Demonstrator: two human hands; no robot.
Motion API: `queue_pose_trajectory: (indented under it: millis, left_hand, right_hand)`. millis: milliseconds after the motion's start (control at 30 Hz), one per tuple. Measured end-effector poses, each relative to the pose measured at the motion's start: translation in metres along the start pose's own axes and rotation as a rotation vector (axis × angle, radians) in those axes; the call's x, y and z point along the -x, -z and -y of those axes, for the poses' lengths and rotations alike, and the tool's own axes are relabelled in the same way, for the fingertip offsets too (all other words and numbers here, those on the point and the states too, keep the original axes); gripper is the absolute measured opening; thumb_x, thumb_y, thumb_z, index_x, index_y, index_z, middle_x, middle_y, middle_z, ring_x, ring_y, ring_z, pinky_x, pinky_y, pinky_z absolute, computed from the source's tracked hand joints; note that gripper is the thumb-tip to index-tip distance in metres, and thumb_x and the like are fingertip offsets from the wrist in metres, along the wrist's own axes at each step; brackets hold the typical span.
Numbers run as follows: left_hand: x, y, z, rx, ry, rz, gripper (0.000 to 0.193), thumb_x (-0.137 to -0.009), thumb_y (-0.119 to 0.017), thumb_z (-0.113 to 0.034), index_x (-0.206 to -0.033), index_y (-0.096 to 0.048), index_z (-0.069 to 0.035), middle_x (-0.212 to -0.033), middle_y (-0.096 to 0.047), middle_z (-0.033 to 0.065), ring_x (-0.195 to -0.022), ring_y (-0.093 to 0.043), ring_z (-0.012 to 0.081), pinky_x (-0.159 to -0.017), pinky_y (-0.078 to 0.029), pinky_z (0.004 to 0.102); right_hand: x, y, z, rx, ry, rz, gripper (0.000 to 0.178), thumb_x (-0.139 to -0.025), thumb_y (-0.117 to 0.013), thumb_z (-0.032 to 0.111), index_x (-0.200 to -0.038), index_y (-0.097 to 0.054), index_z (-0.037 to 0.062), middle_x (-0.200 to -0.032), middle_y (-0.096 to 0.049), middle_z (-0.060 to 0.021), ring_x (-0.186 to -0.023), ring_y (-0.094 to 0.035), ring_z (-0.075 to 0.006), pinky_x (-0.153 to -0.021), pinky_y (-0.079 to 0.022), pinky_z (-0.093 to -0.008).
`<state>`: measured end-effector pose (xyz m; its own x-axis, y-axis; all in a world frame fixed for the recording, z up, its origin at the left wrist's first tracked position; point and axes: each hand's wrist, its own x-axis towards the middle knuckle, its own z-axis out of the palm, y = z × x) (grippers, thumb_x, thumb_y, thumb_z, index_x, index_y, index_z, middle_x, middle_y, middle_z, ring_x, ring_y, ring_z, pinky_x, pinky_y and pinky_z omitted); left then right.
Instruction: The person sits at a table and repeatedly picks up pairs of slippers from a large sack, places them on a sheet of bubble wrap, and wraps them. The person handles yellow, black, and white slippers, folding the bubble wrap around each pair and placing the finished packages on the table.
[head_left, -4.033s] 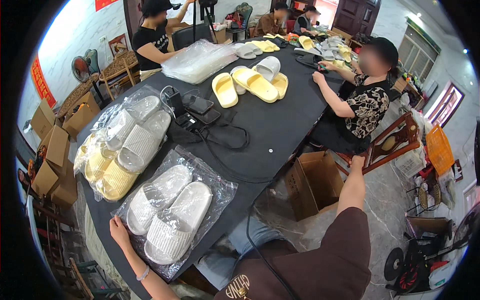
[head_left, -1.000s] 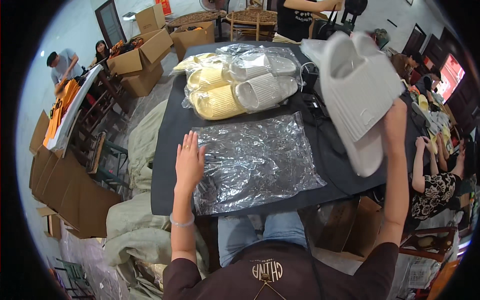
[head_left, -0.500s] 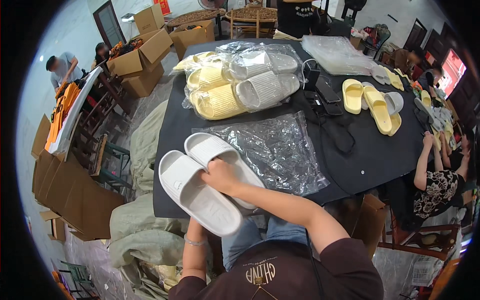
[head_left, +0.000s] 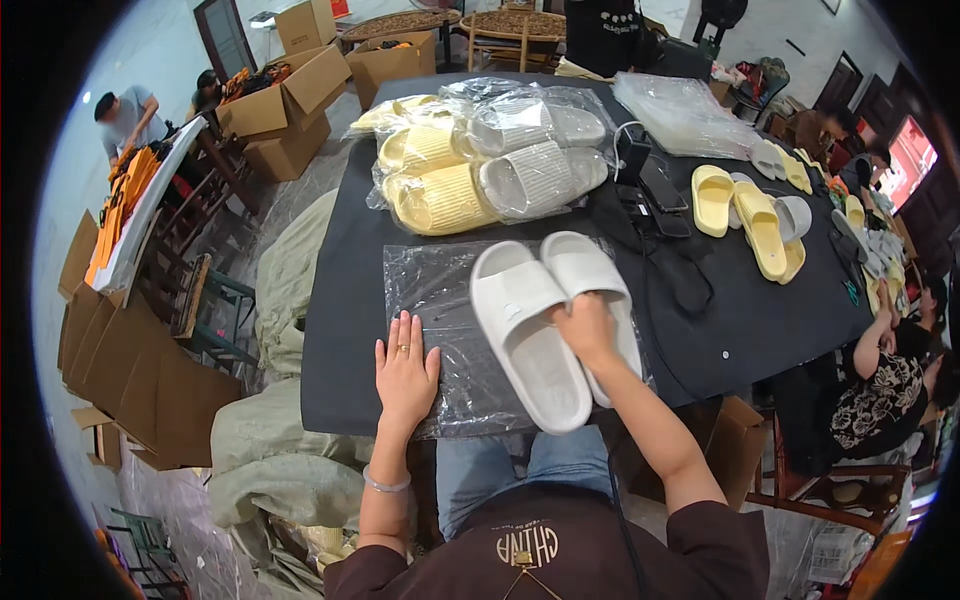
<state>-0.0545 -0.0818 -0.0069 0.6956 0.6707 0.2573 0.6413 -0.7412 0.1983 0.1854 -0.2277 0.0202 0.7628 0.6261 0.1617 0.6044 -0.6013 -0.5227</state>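
Observation:
A pair of pale grey slide slippers (head_left: 548,385) is in my right hand (head_left: 588,330), whose fingers are closed round the inner edges where the two straps meet. The pair is over the right part of a clear plastic bag (head_left: 440,290) and hides much of it. Flat on the bag's left side lies my left hand (head_left: 407,375), fingers stretched out, a ring on one of them. Whether the soles touch the bag I cannot tell.
Bagged yellow and grey slippers (head_left: 440,195) lie at the table's far side. Behind is a stack of clear bags (head_left: 680,110). Loose yellow slippers (head_left: 758,230), a phone (head_left: 660,185) and a black cable (head_left: 705,295) are to the right. Co-workers sit beyond.
My right hand has carried the slippers rightward onto the bag. The left hand, hidden behind them before, now presses flat on the bag, which has shifted left.

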Motion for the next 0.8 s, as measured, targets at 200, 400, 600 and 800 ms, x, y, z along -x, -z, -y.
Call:
queue_pose_trajectory:
  millis: [200, 400, 600, 800]
  left_hand:
    - [-0.049, 0.034, -0.008, -0.1, -0.102, 0.139, 0.056, -0.095, -0.043, -0.038, -0.14, -0.038, -0.006, -0.148, -0.034, 0.0124, -0.138, -0.031, 0.0264, -0.111, -0.023, 0.0477]
    - [-0.1, -0.015, 0.014, -0.048, -0.126, 0.028, 0.058, -0.096, -0.038, -0.043, -0.142, -0.035, -0.007, -0.15, -0.03, 0.0146, -0.14, -0.025, 0.0291, -0.112, -0.02, 0.0494]
    - [-0.103, -0.04, 0.035, -0.14, -0.155, 0.114, 0.069, -0.088, -0.046, -0.044, -0.147, -0.028, -0.011, -0.156, -0.015, 0.0094, -0.144, -0.015, 0.0258, -0.112, -0.02, 0.0486]
    - [-0.105, -0.034, 0.03, -0.132, -0.089, 0.147, 0.065, -0.092, -0.043, -0.042, -0.147, -0.028, -0.011, -0.155, -0.02, 0.0089, -0.143, -0.018, 0.0251, -0.113, -0.019, 0.0466]
  right_hand:
    - [-0.002, -0.005, -0.007, 0.034, 0.043, -0.141, 0.037, -0.074, -0.066, 0.027, -0.088, -0.065, -0.0068, -0.098, -0.063, -0.0258, -0.102, -0.056, -0.0415, -0.086, -0.046, -0.0516]
    - [-0.01, 0.004, 0.001, -0.013, -0.047, 0.016, 0.034, -0.073, -0.065, 0.026, -0.08, -0.065, -0.0071, -0.084, -0.064, -0.0286, -0.082, -0.063, -0.0426, -0.074, -0.049, -0.049]
    - [-0.001, -0.029, 0.061, -0.134, 0.085, 0.106, 0.03, -0.072, -0.066, 0.025, -0.075, -0.066, -0.0047, -0.077, -0.065, -0.0258, -0.073, -0.065, -0.0394, -0.07, -0.051, -0.047]
    - [-0.004, -0.032, 0.042, -0.08, 0.13, 0.099, 0.034, -0.075, -0.064, 0.026, -0.087, -0.066, -0.0058, -0.102, -0.064, -0.0239, -0.102, -0.058, -0.0392, -0.083, -0.049, -0.0486]
